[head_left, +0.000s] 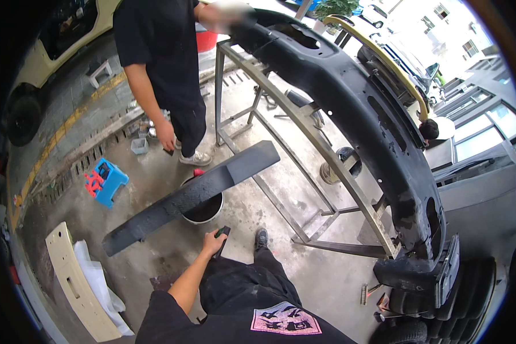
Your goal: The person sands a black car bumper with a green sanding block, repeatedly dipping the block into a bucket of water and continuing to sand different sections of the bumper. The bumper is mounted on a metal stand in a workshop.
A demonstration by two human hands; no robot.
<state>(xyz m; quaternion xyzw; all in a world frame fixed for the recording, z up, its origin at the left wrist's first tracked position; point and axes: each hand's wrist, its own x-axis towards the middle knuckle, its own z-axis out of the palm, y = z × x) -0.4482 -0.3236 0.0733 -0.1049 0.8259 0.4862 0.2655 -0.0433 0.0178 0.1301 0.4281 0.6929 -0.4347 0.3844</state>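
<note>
My left hand [213,243] hangs beside my knee and is closed on a small dark block with a green end [221,233]. Just in front of it a long black trim panel [183,198] lies slanted across a white bucket [205,213] on the concrete floor. To the right, a large black car bumper [361,109] rests on a grey metal stand [304,137]. My right hand is out of sight. My black-trousered leg and dark shoe [261,237] reach toward the stand.
Another person in black [166,63] stands behind the bucket, one hand [166,137] low. A blue stool [106,180] sits left, a cream panel [74,281] lower left, stacked tyres [441,304] lower right, and a small container [139,146] near the floor drain.
</note>
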